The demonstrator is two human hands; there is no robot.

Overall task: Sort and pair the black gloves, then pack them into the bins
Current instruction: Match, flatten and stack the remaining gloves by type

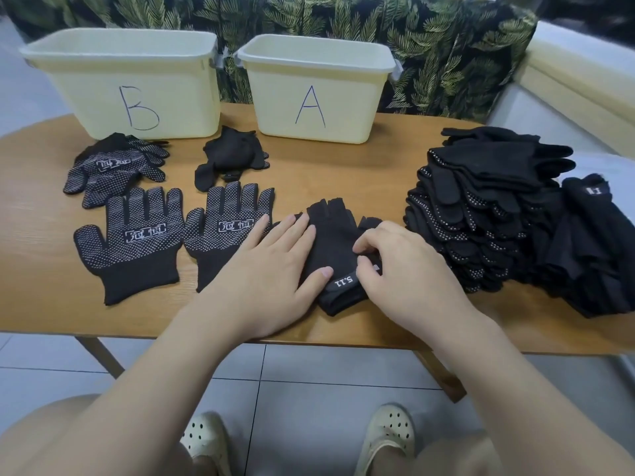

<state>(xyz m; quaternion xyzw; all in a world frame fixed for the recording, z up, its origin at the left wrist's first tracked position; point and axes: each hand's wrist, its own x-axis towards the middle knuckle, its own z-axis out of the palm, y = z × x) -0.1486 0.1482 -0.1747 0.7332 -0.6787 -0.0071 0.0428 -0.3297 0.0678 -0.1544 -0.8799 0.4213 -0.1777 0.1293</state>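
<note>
The fingerless glove (330, 245) is soft, limp; left hand (271, 266) presses it flat, right hand (402, 266) pinches its cuff edge.

I am observing the left hand (271, 266) pressing flat on the fingerless glove (331, 249), just in front of bin A (314, 94); the right hand (398, 266) is pinching its cuff edge.
</note>
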